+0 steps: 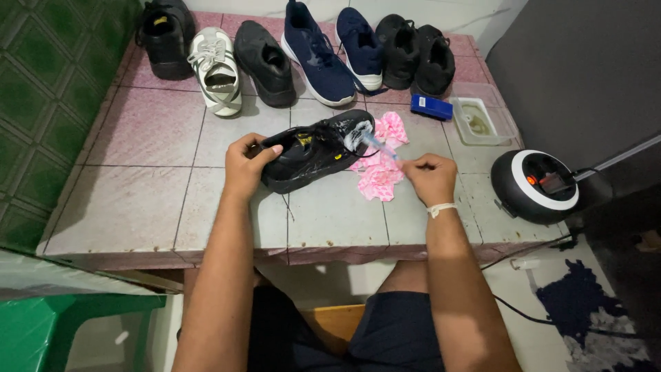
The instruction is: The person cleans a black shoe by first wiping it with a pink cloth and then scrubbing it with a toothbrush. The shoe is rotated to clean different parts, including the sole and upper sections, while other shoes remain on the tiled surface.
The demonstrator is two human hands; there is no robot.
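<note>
Your left hand [244,165] grips the heel end of a black shoe [313,148], fingers curled over the collar and thumb pressed along its side, holding it tilted on the tiled table [124,213] near the middle. Your right hand [428,178], at about three o'clock from the shoe, pinches the handle of a small blue brush [377,146] between thumb and fingertips; its head rests on the toe, where white foam [356,134] sits. My reading is that you are in the scrubbing step, working the toe cap. The next stroke seems to call for a steady left-hand grip so the shoe doesn't roll, and short strokes that keep the bristles on the lather.

Under the toe, at four o'clock from the shoe, lies a pink and white cloth [381,176].

Counting along the back edge, at twelve o'clock: seven more shoes [303,52] in a row, namely one black, one white, one black, two navy with white soles, then two black. That makes eight with the one you hold. At two o'clock there is one blue box [432,107] and one clear plastic tub [482,120] with cloudy water. One round black and white device [533,186] stands at the table's right edge, at three o'clock.
</note>
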